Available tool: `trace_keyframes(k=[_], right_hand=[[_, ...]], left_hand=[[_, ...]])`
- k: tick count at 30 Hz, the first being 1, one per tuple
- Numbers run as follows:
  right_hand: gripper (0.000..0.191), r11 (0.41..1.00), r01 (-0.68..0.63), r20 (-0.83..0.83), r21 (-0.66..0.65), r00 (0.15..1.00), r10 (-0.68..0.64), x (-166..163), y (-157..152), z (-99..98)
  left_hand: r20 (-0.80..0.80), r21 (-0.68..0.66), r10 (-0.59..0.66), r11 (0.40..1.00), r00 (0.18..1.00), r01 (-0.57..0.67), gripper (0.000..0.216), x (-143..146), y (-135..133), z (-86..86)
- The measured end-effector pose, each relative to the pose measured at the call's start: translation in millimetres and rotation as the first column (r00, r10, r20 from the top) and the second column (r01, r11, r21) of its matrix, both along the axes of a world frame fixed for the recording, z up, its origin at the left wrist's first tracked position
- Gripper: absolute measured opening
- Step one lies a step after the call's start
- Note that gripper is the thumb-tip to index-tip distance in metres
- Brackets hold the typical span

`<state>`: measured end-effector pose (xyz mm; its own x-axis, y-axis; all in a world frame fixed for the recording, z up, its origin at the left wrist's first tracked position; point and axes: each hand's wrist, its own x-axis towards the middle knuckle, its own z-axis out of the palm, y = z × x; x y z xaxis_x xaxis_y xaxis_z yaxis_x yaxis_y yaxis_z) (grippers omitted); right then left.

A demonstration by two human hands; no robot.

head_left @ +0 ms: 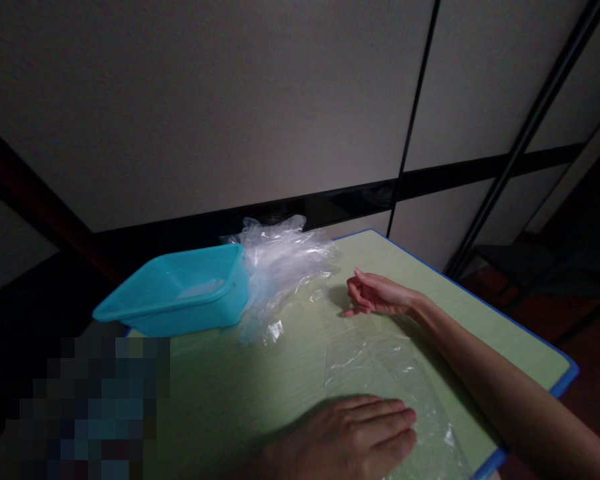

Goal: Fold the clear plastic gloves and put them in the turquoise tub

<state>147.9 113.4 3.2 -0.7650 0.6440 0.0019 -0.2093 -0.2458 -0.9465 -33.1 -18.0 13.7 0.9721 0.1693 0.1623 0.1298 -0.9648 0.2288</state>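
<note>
A clear plastic bag (375, 363) lies spread on the light green tabletop, its near end running out of the frame. My left hand (360, 433) rests flat on it, palm down, with the fingers stretched out. Beyond the bag's far part, my right hand (377, 293) is turned on its side, the fingers loosely bent and the thumb apart from them. I see nothing between those fingers. Farther back to the left is a loose heap of clear plastic bags (285, 260), touching or close against a turquoise plastic basin (195, 313).
The table (520, 347) has a blue edge. Pale cabinet panels (260, 100) with a black band rise behind it. A dark piece of furniture (545, 267) stands on the right beyond the table. The lower left corner is blurred out by pixels.
</note>
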Motion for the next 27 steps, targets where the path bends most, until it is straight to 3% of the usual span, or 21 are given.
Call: trace_keyframes(k=[5,12,20,27], right_hand=[[0.047,0.997,-0.072,0.082,-0.025,0.994,0.074,9,-1,0.5],[0.045,0.999,-0.029,0.116,-0.014,0.993,0.031,17,-2,0.4],[0.043,0.999,0.041,-0.011,-0.020,0.999,-0.042,19,-1,2.9],[0.042,0.999,0.015,0.085,-0.030,0.996,-0.013,18,-1,-2.3]], left_hand=[[-0.076,-0.062,-0.009,0.998,0.997,0.004,0.033,-1,1,9.7],[-0.085,-0.092,-0.007,0.996,0.996,-0.001,0.038,-1,-1,8.2],[-0.099,-0.086,0.001,0.996,0.995,-0.009,0.038,-1,-1,9.9],[-0.094,-0.093,-0.020,0.996,0.995,0.011,0.040,-2,1,12.6]])
